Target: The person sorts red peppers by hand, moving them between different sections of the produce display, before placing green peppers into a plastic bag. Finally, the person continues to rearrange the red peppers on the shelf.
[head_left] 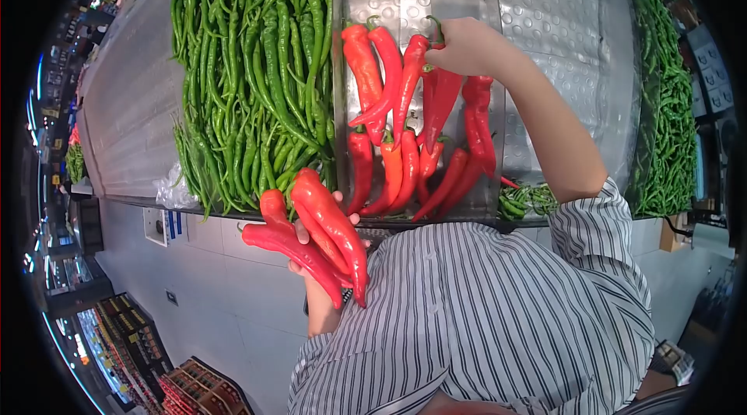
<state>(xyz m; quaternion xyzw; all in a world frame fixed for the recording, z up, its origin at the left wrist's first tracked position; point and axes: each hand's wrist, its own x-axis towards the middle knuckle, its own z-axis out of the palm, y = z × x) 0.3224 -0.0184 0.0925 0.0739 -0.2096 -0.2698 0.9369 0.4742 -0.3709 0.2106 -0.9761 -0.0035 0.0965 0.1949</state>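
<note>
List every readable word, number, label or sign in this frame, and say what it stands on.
No text can be read.
White tag below the green peppers: blue marks, too blurred.
Shelved packages at lower left: too small.
Signs at the right edge: blurred.

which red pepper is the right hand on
Find the dimpled steel shelf between two heaps of green peppers. In its row of red peppers, the right hand grips one pepper by the stem. It hangs tip down just under that hand, the only one on the shelf that a hand touches.
</note>
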